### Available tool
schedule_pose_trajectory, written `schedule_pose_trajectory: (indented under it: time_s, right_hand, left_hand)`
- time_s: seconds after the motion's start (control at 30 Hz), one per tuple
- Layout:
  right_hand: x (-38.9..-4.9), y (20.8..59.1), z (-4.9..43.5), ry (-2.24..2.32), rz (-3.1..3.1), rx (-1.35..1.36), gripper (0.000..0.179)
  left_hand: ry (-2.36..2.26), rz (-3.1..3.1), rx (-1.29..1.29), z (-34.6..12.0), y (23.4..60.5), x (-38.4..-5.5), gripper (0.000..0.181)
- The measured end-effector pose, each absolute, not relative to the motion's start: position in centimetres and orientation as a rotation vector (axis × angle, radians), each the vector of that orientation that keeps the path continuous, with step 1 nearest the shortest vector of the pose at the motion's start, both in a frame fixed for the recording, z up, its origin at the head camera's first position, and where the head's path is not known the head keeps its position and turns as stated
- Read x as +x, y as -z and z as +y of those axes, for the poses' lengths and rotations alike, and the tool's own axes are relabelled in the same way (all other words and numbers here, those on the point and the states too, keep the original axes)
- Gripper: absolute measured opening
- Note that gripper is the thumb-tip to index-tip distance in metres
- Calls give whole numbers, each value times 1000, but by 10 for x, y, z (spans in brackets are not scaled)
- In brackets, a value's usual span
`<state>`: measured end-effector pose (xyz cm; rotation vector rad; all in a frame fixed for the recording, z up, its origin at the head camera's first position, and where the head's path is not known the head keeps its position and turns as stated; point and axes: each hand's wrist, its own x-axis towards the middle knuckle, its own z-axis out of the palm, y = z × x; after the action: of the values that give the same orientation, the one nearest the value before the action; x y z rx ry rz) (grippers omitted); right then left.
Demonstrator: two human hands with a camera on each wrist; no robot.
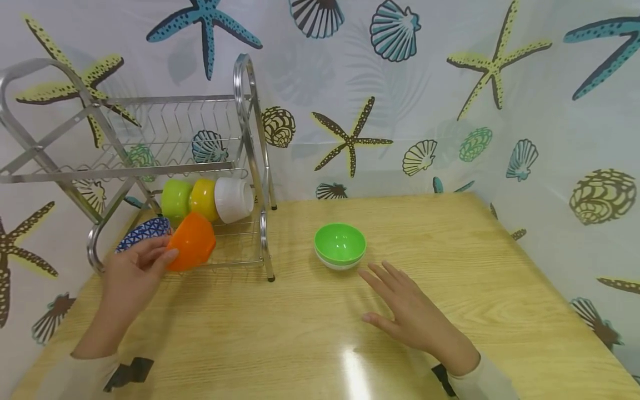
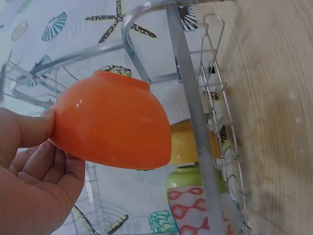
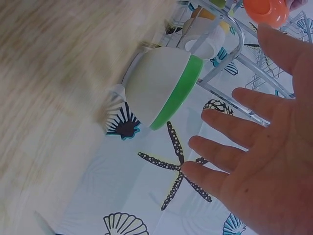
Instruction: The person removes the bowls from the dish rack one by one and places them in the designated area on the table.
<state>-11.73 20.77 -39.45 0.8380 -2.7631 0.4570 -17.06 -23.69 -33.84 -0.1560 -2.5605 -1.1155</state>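
Observation:
My left hand (image 1: 134,272) pinches an orange bowl (image 1: 192,243) by its rim, thumb on one side and fingers on the other. The bowl is tilted in front of the lower tier of a metal dish rack (image 1: 265,239). In the left wrist view the orange bowl (image 2: 112,122) has its foot turned upward. My right hand (image 1: 412,314) is spread over the table with nothing in it. Just beyond its fingertips stands a bowl that is green inside (image 1: 340,243) and white below; the right wrist view shows its white side (image 3: 154,81) under a green rim.
On the rack's lower tier, light green (image 1: 176,201), yellow (image 1: 203,199) and white (image 1: 233,200) bowls lie on their sides in a row. A blue patterned bowl (image 1: 145,232) is at the left, and a red-and-white patterned piece (image 2: 190,208) shows in the left wrist view.

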Motion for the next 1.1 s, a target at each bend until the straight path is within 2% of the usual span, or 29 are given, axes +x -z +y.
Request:
schedule_pose_trajectory:
  time_s: [0.3, 0.57, 0.77, 0.87, 0.9, 1.03, 1.1]
  right_hand:
    - [-118, 393, 208, -456, -2754, 835, 73]
    - [-118, 393, 208, -456, -2750, 841, 72]
    - [-118, 393, 207, -446, -2734, 847, 72]
    - [-118, 393, 207, -448, -2730, 844, 72]
    - [-118, 393, 207, -449, -2729, 844, 72]
    - [-118, 394, 207, -446, -2718, 860, 72]
    - [-119, 394, 207, -449, -2713, 871, 72]
  left_hand:
    - [1162, -2389, -357, -211, 332, -151, 24]
    - [1133, -2320, -517, -196, 332, -137, 27]
    - [945, -2220, -690, -188, 333, -133, 30]
    - [881, -2183, -778, -185, 335, -131, 17]
    - [870, -2173, -801, -183, 336, -131, 20]
    - [850, -2161, -880, -177, 336, -129, 48]
    - [827, -2175, -904, -174, 336, -128, 50]
